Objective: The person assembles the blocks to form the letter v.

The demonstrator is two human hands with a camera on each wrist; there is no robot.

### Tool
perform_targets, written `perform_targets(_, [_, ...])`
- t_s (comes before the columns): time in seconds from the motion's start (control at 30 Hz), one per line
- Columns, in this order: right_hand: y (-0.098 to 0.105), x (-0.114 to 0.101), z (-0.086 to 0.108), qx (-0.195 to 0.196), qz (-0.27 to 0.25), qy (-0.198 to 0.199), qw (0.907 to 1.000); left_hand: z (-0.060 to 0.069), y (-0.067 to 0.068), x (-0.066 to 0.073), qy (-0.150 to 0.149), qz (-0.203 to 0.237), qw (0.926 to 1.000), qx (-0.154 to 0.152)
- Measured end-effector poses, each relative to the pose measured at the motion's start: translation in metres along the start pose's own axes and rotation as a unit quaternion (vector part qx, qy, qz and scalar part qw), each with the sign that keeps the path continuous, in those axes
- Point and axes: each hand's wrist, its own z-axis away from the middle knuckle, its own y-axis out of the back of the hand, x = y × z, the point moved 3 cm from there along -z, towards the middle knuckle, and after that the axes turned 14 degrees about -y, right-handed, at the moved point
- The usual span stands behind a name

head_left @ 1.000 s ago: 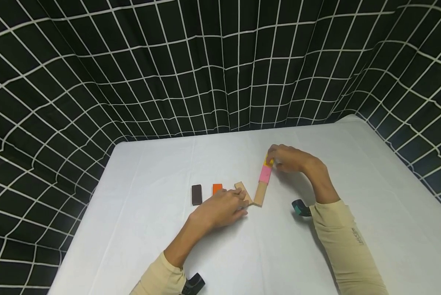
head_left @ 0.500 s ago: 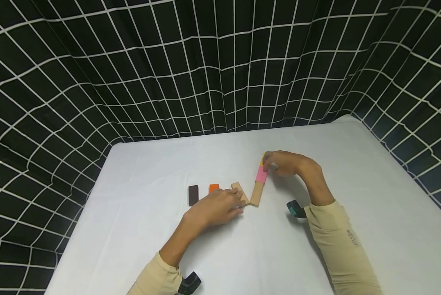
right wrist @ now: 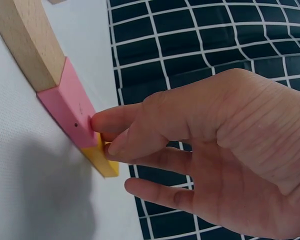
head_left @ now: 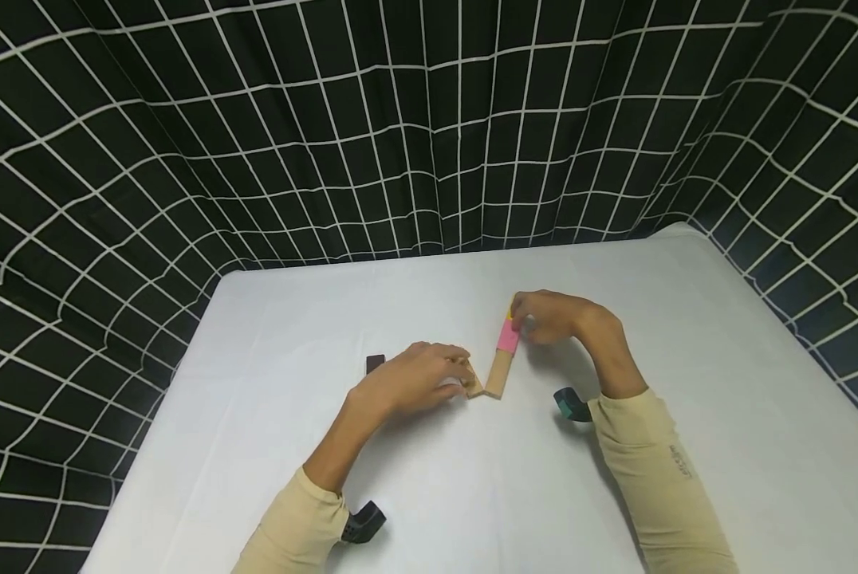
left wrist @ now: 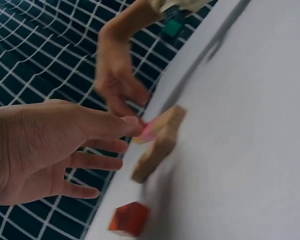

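Note:
A row of small blocks lies end to end: a plain wooden block (head_left: 498, 373), a pink block (right wrist: 70, 110) and a yellow block (right wrist: 104, 162). Where pink meets yellow, my right hand (right wrist: 210, 140) touches the blocks with fairly straight fingertips. A second wooden block (left wrist: 155, 157) slants off from the near end of the row, making a V. Over this slanted block my left hand (head_left: 415, 379) hovers, its fingers loosely extended and holding nothing in the left wrist view. An orange block (left wrist: 130, 220) stands below that hand; the head view hides it behind the hand.
A dark brown block (head_left: 375, 363) lies left of the left hand, partly covered by it. The white-covered table (head_left: 278, 359) ends at a black curtain (head_left: 371, 143) with a white grid. Both wrists carry small dark devices.
My left hand has lifted off the slanted wooden block and shifted slightly left and farther out, covering the orange block. My right fingertips have moved nearer, from the yellow block to its joint with pink.

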Motion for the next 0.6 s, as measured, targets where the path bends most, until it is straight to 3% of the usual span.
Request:
perform_targets(0.17, [0.001,0.001,0.002,0.000,0.000,0.018,0.9998,0.017,0.011,-0.015,0.065,0.010,0.9978,0.004])
perform_targets(0.33, [0.001,0.000,0.002,0.000,-0.006,0.012,0.9999,0.038,0.009,-0.027,0.115,0.048,0.9920,-0.019])
perform_targets(0.43, [0.001,0.000,0.003,0.004,-0.009,0.014,0.9999,0.043,0.002,-0.031,0.108,0.060,0.9919,-0.029])
perform_targets(0.6, [0.002,-0.001,0.002,0.008,-0.014,0.017,0.9997,0.042,-0.006,-0.033,0.069,0.035,0.9970,-0.009])
